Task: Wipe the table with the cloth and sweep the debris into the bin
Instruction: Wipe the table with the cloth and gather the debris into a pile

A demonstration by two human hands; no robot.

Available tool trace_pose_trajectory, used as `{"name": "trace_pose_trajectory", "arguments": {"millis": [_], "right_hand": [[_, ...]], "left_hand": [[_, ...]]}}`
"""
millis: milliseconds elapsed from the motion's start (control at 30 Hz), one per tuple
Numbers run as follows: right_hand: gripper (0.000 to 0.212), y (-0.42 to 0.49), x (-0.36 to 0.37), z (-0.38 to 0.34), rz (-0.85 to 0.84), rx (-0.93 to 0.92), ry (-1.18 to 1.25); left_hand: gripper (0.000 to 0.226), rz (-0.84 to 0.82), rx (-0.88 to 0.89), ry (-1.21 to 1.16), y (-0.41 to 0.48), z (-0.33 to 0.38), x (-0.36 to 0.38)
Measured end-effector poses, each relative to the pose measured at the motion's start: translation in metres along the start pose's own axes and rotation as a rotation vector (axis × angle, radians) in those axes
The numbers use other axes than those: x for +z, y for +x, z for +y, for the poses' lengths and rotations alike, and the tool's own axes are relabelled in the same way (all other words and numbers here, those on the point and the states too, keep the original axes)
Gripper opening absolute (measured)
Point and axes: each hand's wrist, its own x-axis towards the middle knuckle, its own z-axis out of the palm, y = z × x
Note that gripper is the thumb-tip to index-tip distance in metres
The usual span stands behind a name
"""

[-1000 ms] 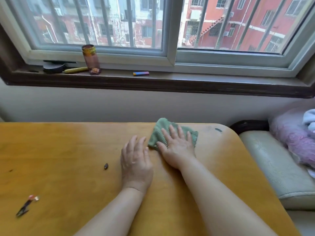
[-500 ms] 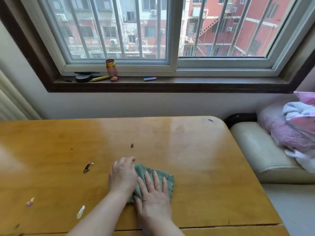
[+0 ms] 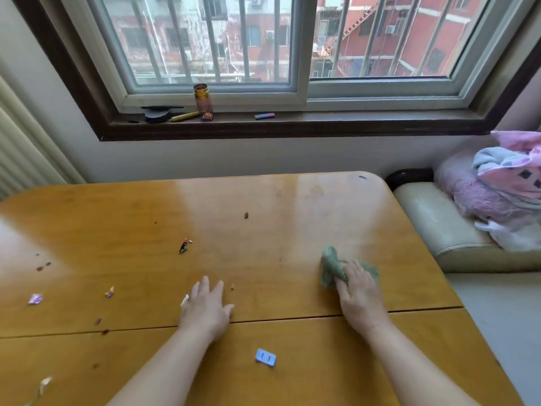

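A crumpled green cloth (image 3: 330,265) lies on the right part of the wooden table (image 3: 263,200), and my right hand (image 3: 358,291) presses on its near side with fingers curled into it. My left hand (image 3: 207,306) rests flat on the table near the middle, fingers spread, holding nothing. Debris is scattered on the table: a small brown bit (image 3: 246,215), a black and red piece (image 3: 184,246), purple wrappers (image 3: 35,299) at the left, a crumb (image 3: 232,286) beside my left hand and a blue tag (image 3: 265,357) near me. No bin is in view.
A cushioned seat (image 3: 439,230) with pink and white fabric (image 3: 509,183) piled on it stands right of the table. The window sill (image 3: 292,124) holds an amber jar (image 3: 203,101), a dark object, a yellow stick and a small coloured bar. A seam (image 3: 292,319) crosses the table.
My right hand has dragged the cloth from the table's middle to the right. My left hand has come off the cloth and lies flat on the table. The view has pulled back.
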Motion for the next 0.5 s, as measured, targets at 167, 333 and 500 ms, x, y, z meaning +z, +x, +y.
{"name": "trace_pose_trajectory", "arguments": {"millis": [167,333,500], "right_hand": [[0.05,-0.041,0.067,-0.034,-0.066,-0.063,-0.125],[0.044,-0.063,0.103,-0.095,-0.117,-0.135,0.022],[0.028,-0.045,0.045,-0.085,0.129,0.121,0.361]], "left_hand": [[0.067,-0.038,0.063,0.068,-0.003,-0.01,0.006],[0.062,-0.06,0.119,0.072,-0.005,-0.017,0.002],[0.046,-0.012,0.141,0.07,-0.004,-0.022,-0.011]]}}
